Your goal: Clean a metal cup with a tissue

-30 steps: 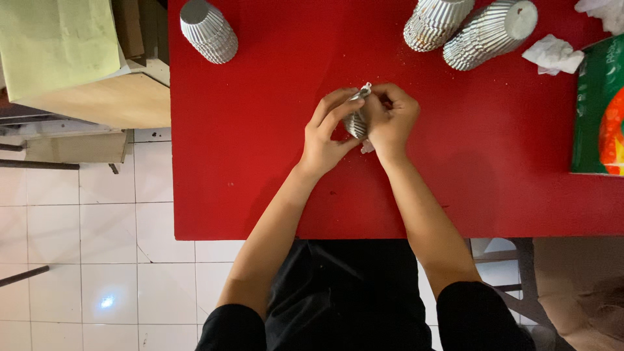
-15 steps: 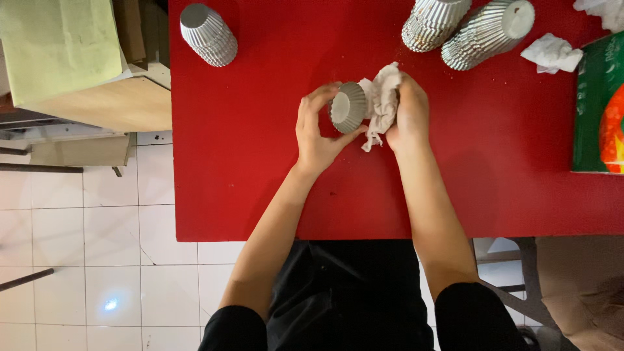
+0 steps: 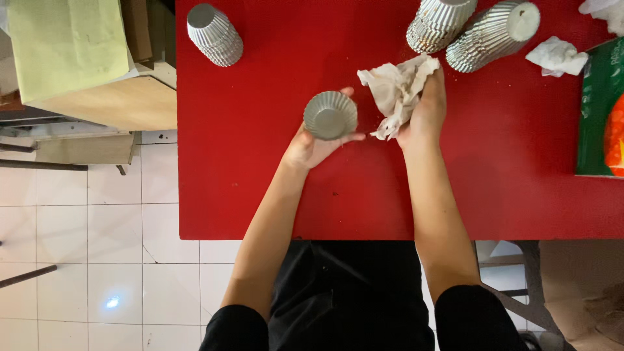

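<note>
Fluted metal tin (image 3: 330, 115) gripped in left hand (image 3: 312, 146) — crumpled cloth (image 3: 396, 91) bunched in right hand (image 3: 426, 110).

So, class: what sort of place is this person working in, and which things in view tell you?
Probably a small home or bakery workspace: stacks of fluted metal tart moulds on a red table, one mould in the left hand, white tiled floor.

Left hand (image 3: 311, 146) holds fluted tin (image 3: 330, 115); right hand (image 3: 426, 114) grips crumpled cloth (image 3: 396, 91); tin stacks (image 3: 471, 26) on red surface (image 3: 247, 162).
</note>
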